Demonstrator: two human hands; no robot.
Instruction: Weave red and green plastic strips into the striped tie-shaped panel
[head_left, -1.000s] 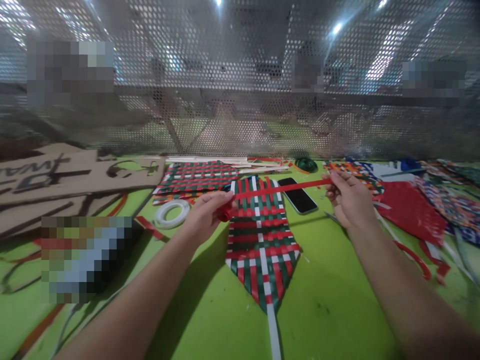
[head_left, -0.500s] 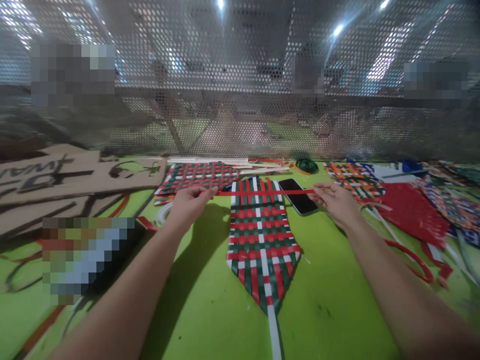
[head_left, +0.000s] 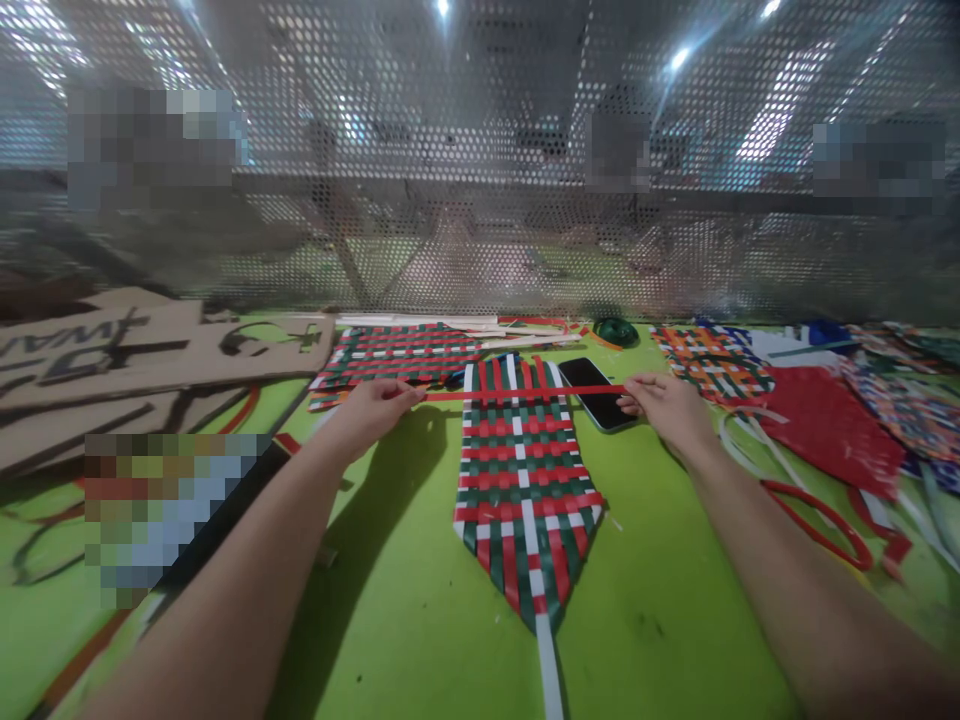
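White tail: Nearest us, a white tail point(head_left: 550, 670) runs from the weave's near point out of frame over the green table point(head_left: 637, 570).
Weave: The red, green and white weave point(head_left: 523, 455) lies flat mid-table, its tapered end toward us, with strip ends standing free at its far edge.
Pouch: At near left we see a dark-edged item point(head_left: 225, 515), mostly blurred out; we cannot say what it is.
Left hand: The left hand point(head_left: 384, 405), fingers drawn together, pinches one end of the red strip point(head_left: 517, 394) left of the weave.
Right hand: The right hand point(head_left: 651, 395), nearly closed, grips the strip's other end between thumb and fingertips.
Red strip: It spans the weave's far part, drawn straight; we cannot tell whether it touches. We judge it best kept flat and untwisted, square to the lengthwise bands and snug against the row below, with even pull so the sides do not pucker.
Phone: Just right of the weave, a phone point(head_left: 592, 385) lies dark-faced, partly behind the strip; we find no brand.
Cardboard: At left, on cardboard point(head_left: 172, 365), we make out what look like the letters "WA"; the other dark marks we cannot read.
Far mat: Beyond the left hand lies a mat point(head_left: 405, 350) in matching colours.
Mesh: A perforated screen point(head_left: 450, 240) closes the far side.
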